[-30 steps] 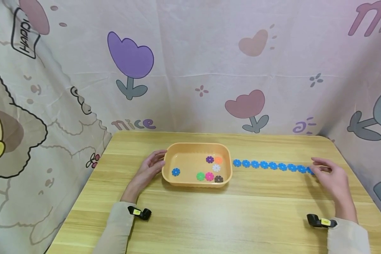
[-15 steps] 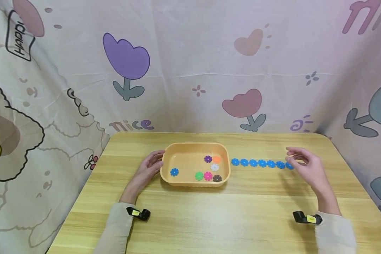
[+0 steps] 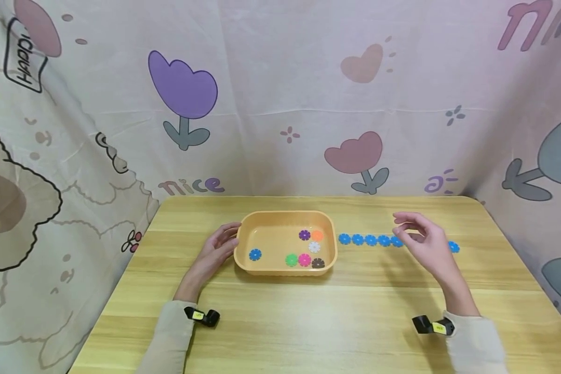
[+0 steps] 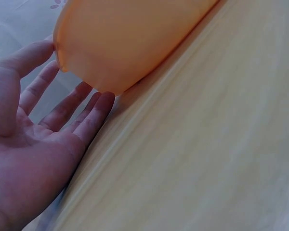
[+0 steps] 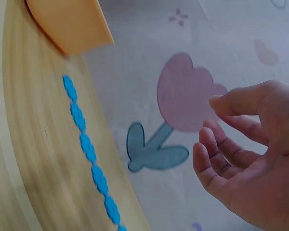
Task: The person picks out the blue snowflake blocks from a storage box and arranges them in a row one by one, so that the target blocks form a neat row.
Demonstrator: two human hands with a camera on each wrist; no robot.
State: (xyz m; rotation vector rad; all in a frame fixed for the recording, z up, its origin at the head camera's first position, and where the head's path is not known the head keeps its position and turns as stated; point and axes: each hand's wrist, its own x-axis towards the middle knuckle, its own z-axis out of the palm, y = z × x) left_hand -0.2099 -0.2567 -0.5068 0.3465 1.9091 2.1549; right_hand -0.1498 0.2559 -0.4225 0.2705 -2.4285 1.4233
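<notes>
My left hand [image 3: 216, 249] touches the left end of a shallow orange tray [image 3: 271, 234] with its fingertips. In the left wrist view the fairly straight fingers [image 4: 98, 113] lie against the tray's end wall. Inside the tray are several small notched discs, among them a blue disc [image 3: 255, 255], a green disc [image 3: 292, 260] and a purple disc [image 3: 304, 235]. From the tray's right side a row of joined blue discs [image 3: 371, 240] runs across the table. Above that row hovers my right hand [image 3: 425, 244], loosely bent and holding nothing; it covers part of the row.
The light wooden table [image 3: 308, 322] ends at the back against a patterned curtain [image 3: 262, 104]. More curtain hangs at both sides. A small black camera sits on each wrist, such as the left camera [image 3: 203, 317].
My right hand has left the right end of the blue row and moved leftward above it, uncovering that end. The left hand stays at the tray. The head view has shifted slightly.
</notes>
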